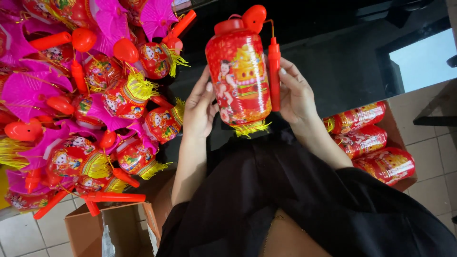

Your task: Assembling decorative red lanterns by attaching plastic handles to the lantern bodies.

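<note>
Setting: a shop or stockroom for festive goods. Evidence: heap of finished red lanterns point(119, 102) with pink fans on the left; cardboard box point(397, 138) of flattened lanterns; open carton point(107, 231) on tiled floor point(435, 147).

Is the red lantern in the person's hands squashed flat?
No, the red lantern is puffed out into a round barrel shape, held between the left hand and right hand.

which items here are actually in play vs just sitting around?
In play:
- red lantern, between both hands
- red stick handle, under right hand fingers
- left hand

Sitting around:
- lantern pile
- packed lanterns
- cardboard box
</note>
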